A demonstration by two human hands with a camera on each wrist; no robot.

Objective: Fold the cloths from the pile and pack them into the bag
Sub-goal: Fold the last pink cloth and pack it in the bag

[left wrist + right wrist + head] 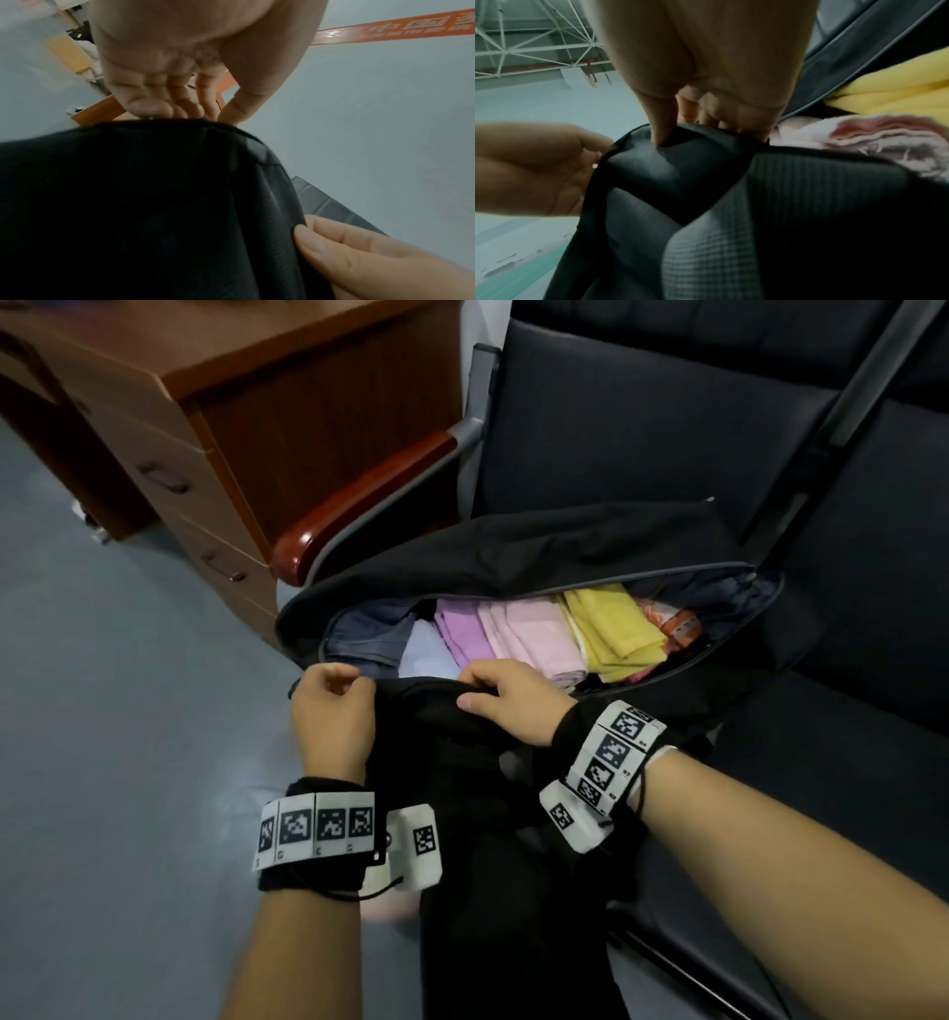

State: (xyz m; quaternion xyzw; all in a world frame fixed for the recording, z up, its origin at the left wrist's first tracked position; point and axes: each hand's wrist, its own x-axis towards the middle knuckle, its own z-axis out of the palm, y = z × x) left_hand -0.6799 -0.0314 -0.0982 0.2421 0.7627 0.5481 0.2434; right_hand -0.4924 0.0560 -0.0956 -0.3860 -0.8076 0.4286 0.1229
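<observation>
A black bag (513, 546) lies open on a dark seat. Inside it stand folded cloths in a row: a lavender one (426, 654), a purple one (462, 634), a pink one (534, 634), a yellow one (616, 624) and an orange patterned one (675, 621). My left hand (359, 683) pinches the black fabric of the bag's near rim (426, 706) at its left corner. My right hand (477, 693) grips the same rim a little to the right. In the left wrist view the left hand's fingers (180, 109) curl over the fabric edge (154, 203). In the right wrist view the right hand's thumb (662, 125) presses into the fabric (680, 172), beside the pink cloth (859, 138).
A wooden desk with drawers (205, 428) stands at the back left. A red-brown chair armrest (359, 505) runs beside the bag. Dark seats (847, 634) stretch to the right, with grey-blue floor (128, 711) on the left. Black fabric hangs down between my forearms (488, 891).
</observation>
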